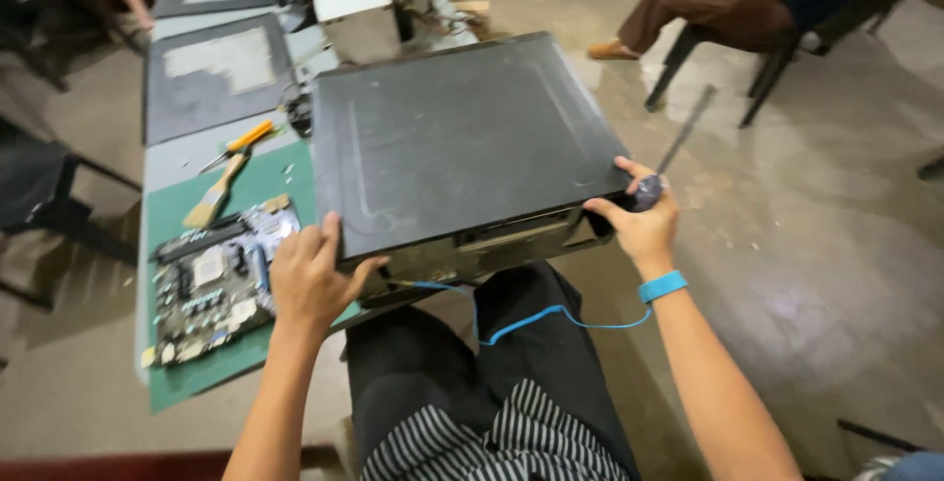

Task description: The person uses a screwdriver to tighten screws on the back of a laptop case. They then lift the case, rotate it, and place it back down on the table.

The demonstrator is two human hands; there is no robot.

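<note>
The case (462,142) is lying flat on its side, near end overhanging the worktop (187,161) above the person's lap. The left hand (310,279) is clasping the near left corner, while the right hand (639,225) is gripping the near right corner with a screwdriver (678,142) pinched against it. Keeping both grips level looks wise, as the overhang could tip. A motherboard (211,279), brush (216,191) and green mat (256,181) are lying alongside. Seated people are occupying chairs on a bare concrete floor (836,245).
</note>
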